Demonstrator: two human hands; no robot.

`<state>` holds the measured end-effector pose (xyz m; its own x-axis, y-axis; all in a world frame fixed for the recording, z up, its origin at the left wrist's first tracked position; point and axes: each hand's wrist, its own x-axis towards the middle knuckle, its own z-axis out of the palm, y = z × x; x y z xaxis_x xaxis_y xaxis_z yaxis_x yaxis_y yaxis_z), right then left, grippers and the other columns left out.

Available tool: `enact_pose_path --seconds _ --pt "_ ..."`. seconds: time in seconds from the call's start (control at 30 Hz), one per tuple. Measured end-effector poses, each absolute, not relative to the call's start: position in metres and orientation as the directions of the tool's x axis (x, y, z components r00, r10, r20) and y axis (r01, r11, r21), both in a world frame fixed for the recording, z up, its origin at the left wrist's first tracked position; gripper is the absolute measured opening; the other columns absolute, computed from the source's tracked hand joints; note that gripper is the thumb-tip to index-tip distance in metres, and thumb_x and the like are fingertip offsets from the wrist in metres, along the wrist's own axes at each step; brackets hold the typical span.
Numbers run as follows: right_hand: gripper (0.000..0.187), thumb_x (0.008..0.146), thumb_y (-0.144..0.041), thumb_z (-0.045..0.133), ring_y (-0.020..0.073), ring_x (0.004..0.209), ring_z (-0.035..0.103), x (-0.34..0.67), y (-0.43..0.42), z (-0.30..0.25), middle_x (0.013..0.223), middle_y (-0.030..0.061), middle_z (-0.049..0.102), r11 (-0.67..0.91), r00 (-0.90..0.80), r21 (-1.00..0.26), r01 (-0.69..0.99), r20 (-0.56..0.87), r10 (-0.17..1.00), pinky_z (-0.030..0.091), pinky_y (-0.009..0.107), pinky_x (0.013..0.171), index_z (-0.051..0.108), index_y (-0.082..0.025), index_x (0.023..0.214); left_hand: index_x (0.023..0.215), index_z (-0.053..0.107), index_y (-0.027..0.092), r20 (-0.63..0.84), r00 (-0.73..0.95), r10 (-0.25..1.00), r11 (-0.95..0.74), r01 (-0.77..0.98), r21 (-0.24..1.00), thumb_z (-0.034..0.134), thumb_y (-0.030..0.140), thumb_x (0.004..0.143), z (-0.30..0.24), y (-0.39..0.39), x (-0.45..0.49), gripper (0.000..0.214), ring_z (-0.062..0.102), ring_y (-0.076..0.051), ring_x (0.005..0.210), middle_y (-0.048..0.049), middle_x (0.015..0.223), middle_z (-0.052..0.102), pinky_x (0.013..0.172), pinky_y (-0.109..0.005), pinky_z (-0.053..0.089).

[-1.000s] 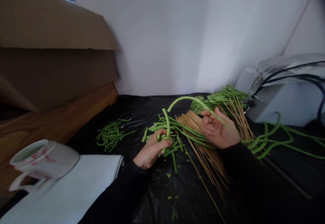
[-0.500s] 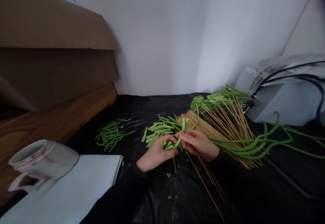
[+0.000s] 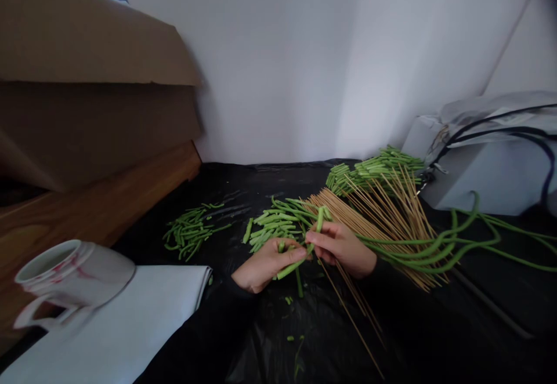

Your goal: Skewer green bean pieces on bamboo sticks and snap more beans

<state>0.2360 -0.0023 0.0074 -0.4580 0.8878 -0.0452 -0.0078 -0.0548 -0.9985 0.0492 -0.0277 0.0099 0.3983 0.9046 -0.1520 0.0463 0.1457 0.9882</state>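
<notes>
My left hand (image 3: 266, 263) is closed on cut green bean pieces (image 3: 290, 269), one of which slants out below the fingers. Close beside it, my right hand (image 3: 343, 248) pinches a long green bean (image 3: 320, 219) whose end points upward; the fingertips of both hands almost meet. Thin bamboo skewers (image 3: 354, 300) stick out below my right hand, and I cannot tell whether it touches them. A heap of cut bean pieces (image 3: 275, 221) lies just behind my hands. Uncut long beans (image 3: 429, 256) stretch out on the right across a large bundle of skewers (image 3: 383, 216).
Thin bean ends (image 3: 191, 230) are piled on the black plastic sheet (image 3: 243, 181) at left. More cut beans (image 3: 378, 168) lie at the back right by a grey box (image 3: 487, 169) with dark cables. A mug (image 3: 78, 274) stands on folded white paper (image 3: 143, 320) near a cardboard box (image 3: 96, 82).
The bean pieces in my left hand have shifted, one now slanting down toward me. The bean in my right hand has tilted and moved slightly right.
</notes>
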Motion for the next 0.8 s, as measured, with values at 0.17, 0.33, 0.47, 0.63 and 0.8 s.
enact_pose_path --seconds 0.17,0.33,0.47,0.63,0.8 --pt "0.031 0.075 -0.046 0.067 0.0050 0.038 0.042 0.2358 -0.0018 0.0098 0.051 -0.0053 0.054 -0.055 -0.430 -0.998 -0.011 -0.045 0.902 0.029 0.018 0.037 0.059 -0.017 0.076 0.082 0.066 0.014 -0.218 0.456 0.863 0.176 0.135 0.975 0.074 0.048 0.070 0.0092 -0.0265 0.0461 0.037 0.026 -0.005 0.044 0.0058 0.056 0.043 0.041 -0.022 0.014" --pt "0.029 0.075 -0.044 0.068 0.0048 0.038 0.041 0.2356 -0.0012 0.0122 0.052 -0.0051 0.054 -0.032 -0.338 -0.998 -0.061 -0.009 0.941 0.028 0.018 0.036 0.060 -0.017 0.075 0.087 0.063 0.015 -0.222 0.450 0.865 0.177 0.141 0.974 0.076 0.048 0.068 0.0114 -0.0270 0.0457 0.040 0.026 -0.005 0.045 0.0067 0.057 0.043 0.041 -0.021 0.015" --pt "0.029 0.075 -0.044 0.069 0.0047 0.039 0.042 0.2359 -0.0003 0.0113 0.053 -0.0046 0.055 -0.020 -0.305 -0.996 -0.089 0.008 0.952 0.028 0.018 0.036 0.060 -0.016 0.073 0.088 0.060 0.014 -0.181 0.446 0.876 0.136 0.131 0.982 0.073 0.049 0.072 0.0125 -0.0286 0.0475 0.040 0.026 -0.005 0.046 0.0071 0.056 0.042 0.042 -0.021 0.016" --pt "0.029 0.072 -0.043 0.072 0.0040 0.040 0.043 0.2355 0.0015 0.0089 0.059 -0.0022 0.062 -0.004 -0.225 -0.982 -0.189 0.040 0.974 0.028 0.017 0.036 0.062 -0.016 0.072 0.081 0.053 0.016 -0.079 0.324 0.943 0.106 -0.066 0.992 0.070 0.048 0.076 0.0125 -0.0269 0.0508 0.036 0.025 -0.005 0.046 0.0082 0.055 0.035 0.042 -0.020 0.018" --pt "0.026 0.073 -0.040 0.072 0.0058 0.046 0.050 0.2341 0.0003 0.0098 0.074 0.0034 0.070 0.019 -0.258 -0.980 -0.200 0.071 0.964 0.031 0.017 0.038 0.067 -0.017 0.084 0.071 0.047 0.016 -0.051 0.242 0.969 0.114 -0.253 0.961 0.067 0.042 0.081 0.0131 -0.0233 0.0515 0.035 0.023 -0.005 0.048 0.0077 0.054 0.032 0.043 -0.017 0.020"
